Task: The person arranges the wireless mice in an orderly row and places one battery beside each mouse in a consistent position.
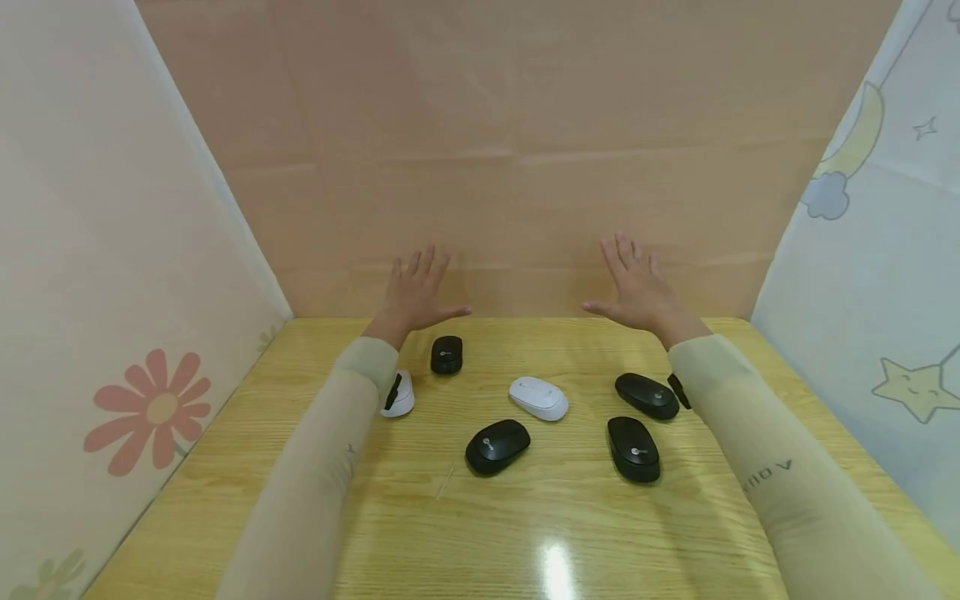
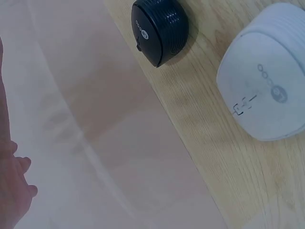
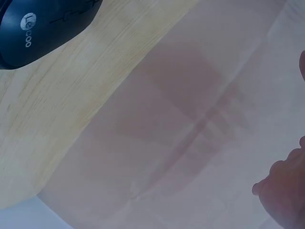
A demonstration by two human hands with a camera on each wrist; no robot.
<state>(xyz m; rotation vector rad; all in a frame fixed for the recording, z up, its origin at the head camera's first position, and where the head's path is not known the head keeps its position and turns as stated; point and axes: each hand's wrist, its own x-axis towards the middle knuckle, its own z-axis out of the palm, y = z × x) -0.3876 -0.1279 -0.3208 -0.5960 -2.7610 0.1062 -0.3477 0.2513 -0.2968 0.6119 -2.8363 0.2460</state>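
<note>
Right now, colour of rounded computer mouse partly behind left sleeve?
White; the mouse shows best in the left wrist view.

Four mice (image 1: 498, 447) are black, two white — the table (image 1: 420, 533) grained yellow.

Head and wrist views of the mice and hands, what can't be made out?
Head view: leftmost white mouse, partly hidden by the left sleeve.
Left wrist view: left hand, partly cut off by the left edge.
Right wrist view: a black mouse, cut off by the top and left edges.
</note>
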